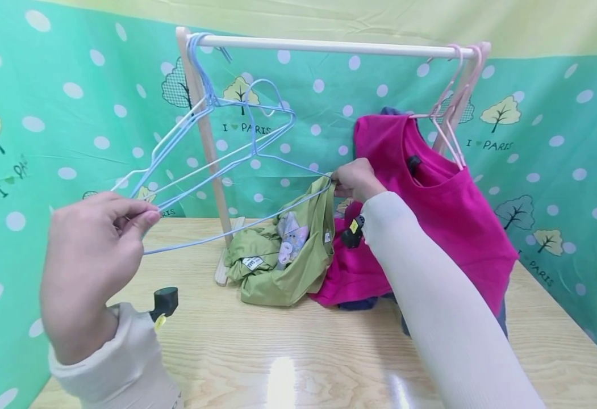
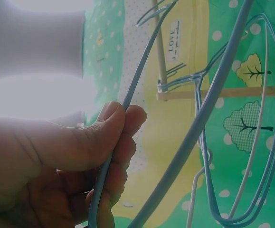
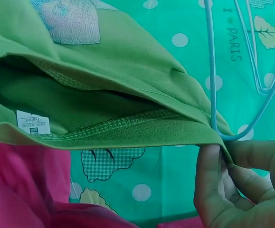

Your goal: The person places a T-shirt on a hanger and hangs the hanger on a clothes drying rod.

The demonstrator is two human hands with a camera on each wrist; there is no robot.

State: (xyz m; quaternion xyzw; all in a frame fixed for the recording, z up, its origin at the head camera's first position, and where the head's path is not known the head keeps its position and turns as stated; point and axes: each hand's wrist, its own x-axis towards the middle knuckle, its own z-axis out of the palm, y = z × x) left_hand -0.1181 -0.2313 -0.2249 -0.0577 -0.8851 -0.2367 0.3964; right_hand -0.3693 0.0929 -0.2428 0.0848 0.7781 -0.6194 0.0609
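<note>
My left hand [image 1: 96,255] pinches one end of a blue wire clothes hanger [image 1: 290,163] between thumb and fingers. The hanger is off the rack, its hook upward. At its other end, my right hand [image 1: 357,179] pinches the edge of a green T-shirt [image 1: 288,287]. In the right wrist view, the hanger's rounded corner touches the fabric beside my right fingertips [image 3: 208,164]. The shirt's opening gapes there, with a white label [image 3: 33,122] inside. Most of the shirt lies bunched on the table, a printed patch showing.
Behind stands a wooden rack with a white bar [image 1: 329,45]. More blue hangers [image 1: 206,85] and a white one hang at its left. At the right, a magenta T-shirt [image 1: 462,221] hangs on pink hangers [image 1: 456,85], with navy cloth behind it. The wooden table [image 1: 216,352] extends in front.
</note>
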